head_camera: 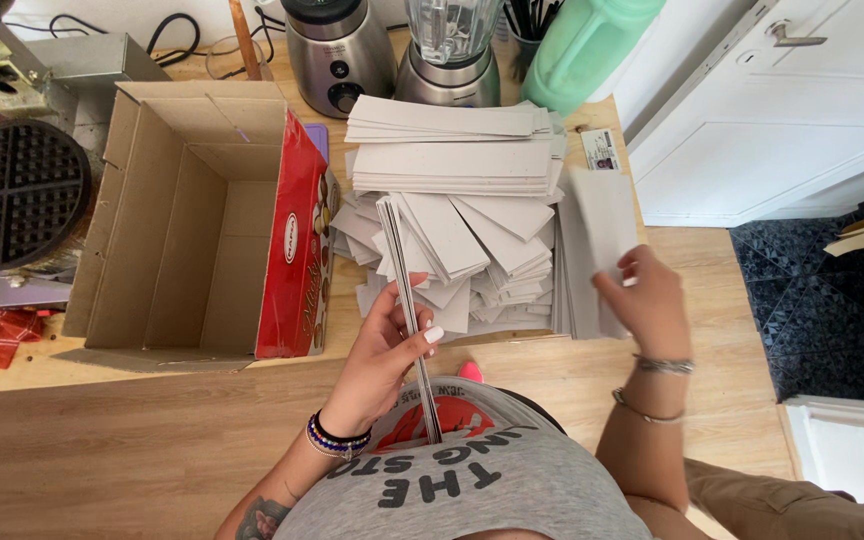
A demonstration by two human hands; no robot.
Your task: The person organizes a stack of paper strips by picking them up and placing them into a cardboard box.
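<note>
My left hand [384,350] grips a thin stack of grey cardboard strips [404,290] held on edge, one end resting against my grey shirt, the other reaching over the table. My right hand [642,298] holds a single flat grey cardboard piece [602,220] at the right side of a large heap of grey cardboard pieces [472,230]. Neat stacks of the same pieces [447,150] lie at the back of the heap.
An open empty cardboard box [187,220] with a red printed side stands left of the heap on the wooden table [592,370]. A waffle iron [12,190] sits far left. Two blenders [392,45] and a green jug [587,45] line the back. White cabinet doors [772,120] stand right.
</note>
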